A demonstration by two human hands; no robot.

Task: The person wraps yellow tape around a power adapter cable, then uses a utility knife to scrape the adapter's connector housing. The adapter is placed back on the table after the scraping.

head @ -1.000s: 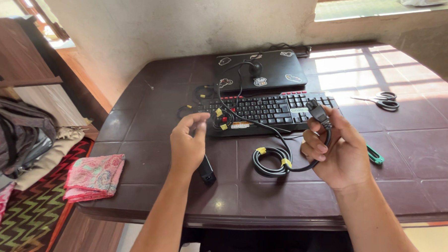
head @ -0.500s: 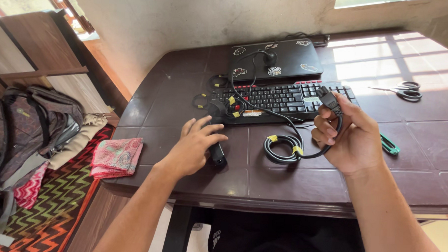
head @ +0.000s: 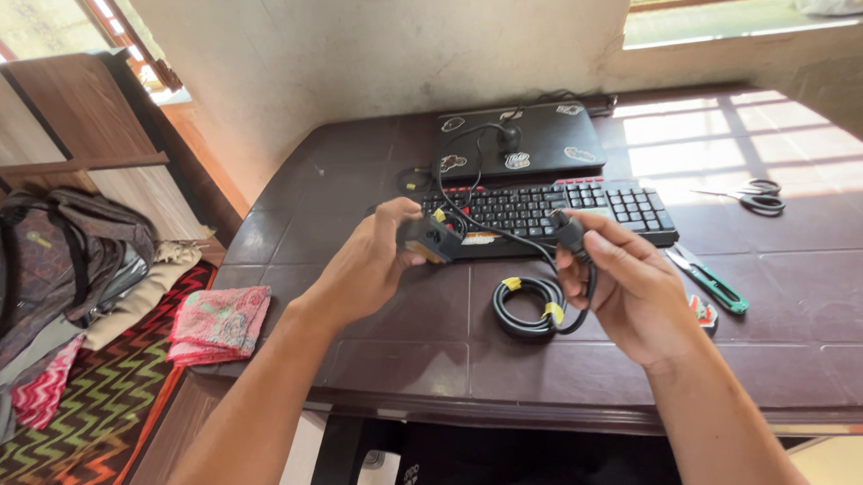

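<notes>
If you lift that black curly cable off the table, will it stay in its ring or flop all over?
The coiled black cable would probably keep its ring, since yellow ties bind the loops. Its free end, running up to the right hand, bends loosely, so that part would likely dangle. It looks light, hanging partly from that hand.

The left hand has come up off the table. Half a second ago it lay flat on the top, closed over a small black adapter just beside the coil; now it holds that adapter in the air, pinched between thumb and fingers, level with the right hand and facing it. The right hand has dropped slightly and turned its plug toward the left hand, so plug and adapter are now near each other, though apart. The coil under the right hand hangs closer to the left hand than before.
</notes>
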